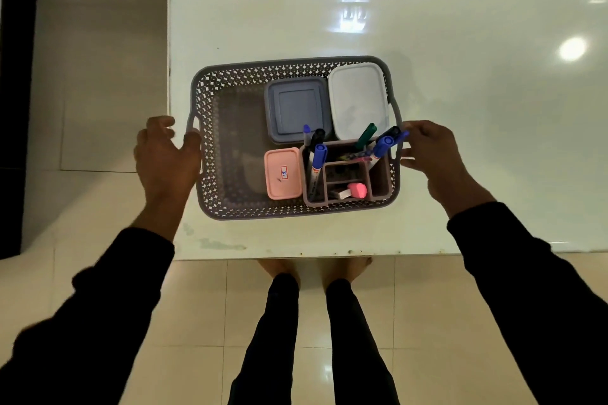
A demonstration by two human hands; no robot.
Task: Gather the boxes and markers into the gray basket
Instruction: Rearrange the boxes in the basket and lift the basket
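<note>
The gray perforated basket [289,61] stands on the white table [477,128] near its front left corner. Inside it lie a gray-lidded box [296,108], a white box [358,99] and a small pink box [283,173]. A brown compartment holder [383,184] at the basket's front right keeps several markers upright, among them a blue marker [318,158], a green marker [367,136] and a black marker [317,136]. My left hand [164,158] is at the left handle with the thumb on the rim and fingers spread. My right hand [434,151] has its fingertips at the right handle.
The left half of the basket floor is bare. A pink-capped item [357,190] lies in the holder's front compartment. The table's left edge is close to the basket's left handle. Tiled floor [98,82] surrounds the table, and my legs stand at its front edge.
</note>
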